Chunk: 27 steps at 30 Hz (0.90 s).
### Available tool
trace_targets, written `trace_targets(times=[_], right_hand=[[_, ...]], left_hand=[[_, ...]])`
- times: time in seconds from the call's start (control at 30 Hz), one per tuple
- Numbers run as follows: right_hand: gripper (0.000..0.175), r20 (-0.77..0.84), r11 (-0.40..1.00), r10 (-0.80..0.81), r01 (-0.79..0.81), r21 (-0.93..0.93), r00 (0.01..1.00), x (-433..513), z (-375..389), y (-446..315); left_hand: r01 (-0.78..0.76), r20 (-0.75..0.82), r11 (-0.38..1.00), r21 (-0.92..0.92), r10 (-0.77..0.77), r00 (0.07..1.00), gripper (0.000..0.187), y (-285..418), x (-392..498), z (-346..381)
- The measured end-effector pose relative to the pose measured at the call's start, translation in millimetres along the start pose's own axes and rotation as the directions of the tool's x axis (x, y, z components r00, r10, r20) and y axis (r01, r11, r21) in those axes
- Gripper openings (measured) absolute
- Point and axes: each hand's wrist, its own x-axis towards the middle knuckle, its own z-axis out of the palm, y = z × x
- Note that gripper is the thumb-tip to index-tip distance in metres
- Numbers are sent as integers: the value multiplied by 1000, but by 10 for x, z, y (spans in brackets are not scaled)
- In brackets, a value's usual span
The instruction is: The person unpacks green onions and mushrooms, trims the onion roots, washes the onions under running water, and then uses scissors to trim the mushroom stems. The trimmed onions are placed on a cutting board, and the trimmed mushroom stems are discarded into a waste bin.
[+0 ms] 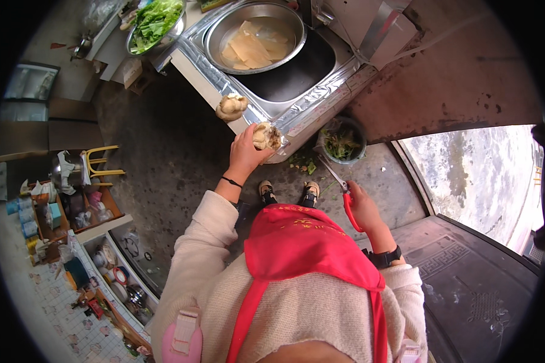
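Note:
My left hand (244, 152) grips a pale mushroom cluster (266, 136) at the near corner of the sink counter; its side toward the right shows dark brown patches. Whether the cluster rests on the counter is hard to tell. A second, beige mushroom cluster (231, 107) lies on the counter edge, just beyond that hand. My right hand (364, 209) holds scissors (348, 206) by their red handles. Their metal blades point up and left, toward a bin (361, 152) of leafy scraps on the floor.
A steel basin (213, 59) with flat tan sheets in water sits over the sink (295, 84). Green leaves fill a metal bowl (180, 31) at upper left. Scraps (309, 168) litter the floor near my shoes. A yellow-legged stool (102, 172) stands left; a dark door panel (468, 281) is at right.

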Motion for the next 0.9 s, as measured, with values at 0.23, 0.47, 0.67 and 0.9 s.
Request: trace_targets(times=[0.23, 0.47, 0.67, 0.9], right_hand=[[41, -8, 998, -60, 60, 25, 998, 81, -24, -150], [55, -24, 987, -94, 97, 126, 995, 51, -211, -274], [64, -37, 930, -58, 68, 361, 998, 194, -212, -433], [63, -6, 621, 5, 2, 784, 1000, 630, -63, -529]], left_hand=[[506, 460, 431, -747, -214, 862, 56, -73, 48, -45], [587, 586, 11, -810, 48, 809, 57, 252, -119, -31], [488, 499, 300, -820, -46, 865, 55, 639, -204, 44], [440, 473, 281, -853, 60, 879, 57, 994, -369, 170]])
